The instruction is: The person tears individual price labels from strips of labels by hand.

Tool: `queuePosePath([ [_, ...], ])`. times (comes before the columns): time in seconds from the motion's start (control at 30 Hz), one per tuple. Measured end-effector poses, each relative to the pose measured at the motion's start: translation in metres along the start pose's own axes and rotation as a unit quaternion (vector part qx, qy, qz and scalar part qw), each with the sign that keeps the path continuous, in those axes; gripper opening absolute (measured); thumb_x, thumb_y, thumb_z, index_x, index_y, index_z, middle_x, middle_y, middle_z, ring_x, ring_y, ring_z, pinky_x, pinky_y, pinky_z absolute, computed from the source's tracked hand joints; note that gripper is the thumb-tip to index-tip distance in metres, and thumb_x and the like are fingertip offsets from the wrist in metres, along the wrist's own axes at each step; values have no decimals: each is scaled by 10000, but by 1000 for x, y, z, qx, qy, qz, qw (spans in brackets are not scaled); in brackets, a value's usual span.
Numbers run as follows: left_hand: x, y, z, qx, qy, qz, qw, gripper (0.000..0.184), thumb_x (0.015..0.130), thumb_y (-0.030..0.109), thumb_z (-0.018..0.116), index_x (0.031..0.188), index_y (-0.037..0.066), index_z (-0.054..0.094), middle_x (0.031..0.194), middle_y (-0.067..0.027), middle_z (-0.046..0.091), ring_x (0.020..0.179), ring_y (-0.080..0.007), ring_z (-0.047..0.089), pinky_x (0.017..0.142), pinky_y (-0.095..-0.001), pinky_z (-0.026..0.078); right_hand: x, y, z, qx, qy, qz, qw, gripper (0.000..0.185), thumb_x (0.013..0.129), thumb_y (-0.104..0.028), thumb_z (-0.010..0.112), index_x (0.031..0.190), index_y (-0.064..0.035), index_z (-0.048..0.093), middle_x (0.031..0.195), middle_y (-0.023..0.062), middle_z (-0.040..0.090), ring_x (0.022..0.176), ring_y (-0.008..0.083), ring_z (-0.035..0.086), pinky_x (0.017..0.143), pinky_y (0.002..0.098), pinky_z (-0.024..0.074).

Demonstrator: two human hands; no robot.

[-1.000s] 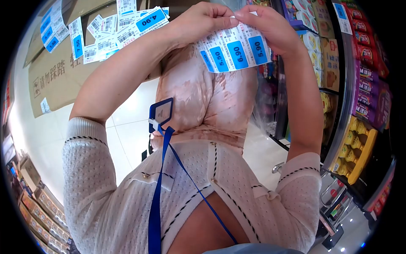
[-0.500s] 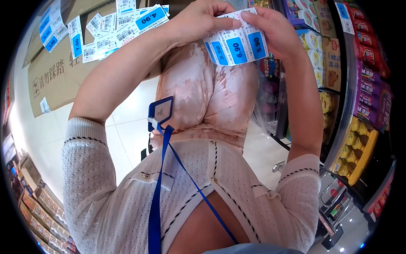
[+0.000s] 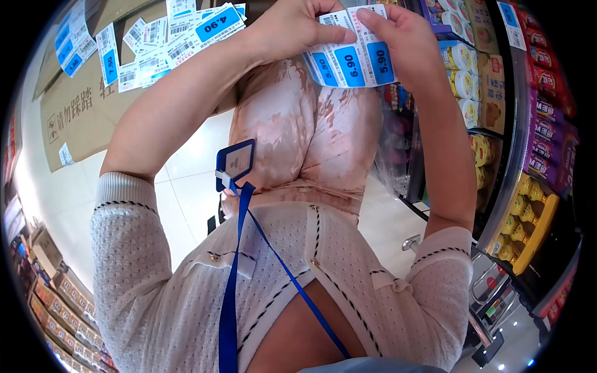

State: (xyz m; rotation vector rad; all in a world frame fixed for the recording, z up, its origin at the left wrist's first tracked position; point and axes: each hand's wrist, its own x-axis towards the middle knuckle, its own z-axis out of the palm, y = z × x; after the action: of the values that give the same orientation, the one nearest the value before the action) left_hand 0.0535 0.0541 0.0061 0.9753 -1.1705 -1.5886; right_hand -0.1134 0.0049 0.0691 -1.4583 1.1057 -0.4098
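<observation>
Near the top of the head view, my left hand [image 3: 305, 28] and my right hand [image 3: 401, 40] hold a strip of price labels [image 3: 349, 65] between them. The strip is white with blue blocks, reading 5.50, 6.90 and 5.90. My left hand pinches its upper left part, thumb on top. My right hand pinches the upper right, by the 5.90 label. A line runs down between the 6.90 and 5.90 labels; whether it is a crease or a tear I cannot tell. More price labels [image 3: 214, 28] lie on a cardboard box [image 3: 81, 124] beside my left forearm.
On the right, shelves hold yellow-lidded tubs [image 3: 463, 84], purple candy packs [image 3: 542, 133] and a yellow tray [image 3: 536, 233] of small items. A metal-framed rack or cart [image 3: 482, 326] stands low at right. Stacked cartons [image 3: 65, 317] are at lower left. A badge [image 3: 236, 163] hangs from my blue lanyard.
Both hands still grip the strip. It has shifted slightly up and looks flatter, with the 5.90 label turned more upright and the line beside it more marked.
</observation>
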Motion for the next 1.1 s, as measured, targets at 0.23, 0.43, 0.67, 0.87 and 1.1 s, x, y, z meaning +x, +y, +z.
queuePosePath([
  [0.23, 0, 1, 0, -22, 30, -3, 999, 120, 806, 34, 665, 894, -4, 593, 826, -28, 639, 748, -81, 587, 691, -228, 483, 10, 26, -32, 38, -66, -10, 997, 229, 900, -194, 587, 999, 12, 596, 888, 46, 656, 756, 63, 622, 668, 199, 503],
  [0.43, 2, 4, 1, -54, -9, -48, 997, 200, 787, 14, 677, 953, -5, 567, 883, -39, 635, 794, -95, 594, 748, -239, 489, -1, 13, -26, 4, 1, -59, 998, 136, 878, -91, 590, 938, 30, 601, 829, 49, 649, 693, 70, 601, 609, 210, 488],
  [0.67, -1, 1, 1, -48, -62, -73, 994, 194, 792, 11, 663, 981, -32, 649, 894, -60, 679, 814, -111, 622, 766, -262, 503, -6, 1, -10, -157, -25, -118, 980, 86, 868, -51, 589, 853, 33, 602, 735, 42, 637, 630, 61, 564, 547, 216, 458],
  [0.87, -4, 4, 3, -17, -42, -63, 997, 148, 817, 21, 629, 944, -45, 667, 869, -66, 687, 793, -111, 627, 761, -259, 504, -7, -1, -1, -135, 15, -128, 983, 90, 868, -53, 590, 845, 34, 597, 708, 38, 627, 606, 51, 545, 513, 209, 435],
  [1.1, -6, 9, 3, 23, -49, -48, 997, 136, 818, 12, 612, 925, -48, 669, 838, -64, 680, 759, -107, 617, 727, -253, 498, -3, 8, 0, -45, 12, -51, 998, 85, 875, -53, 586, 843, 25, 597, 697, 24, 617, 579, 40, 531, 498, 193, 423],
])
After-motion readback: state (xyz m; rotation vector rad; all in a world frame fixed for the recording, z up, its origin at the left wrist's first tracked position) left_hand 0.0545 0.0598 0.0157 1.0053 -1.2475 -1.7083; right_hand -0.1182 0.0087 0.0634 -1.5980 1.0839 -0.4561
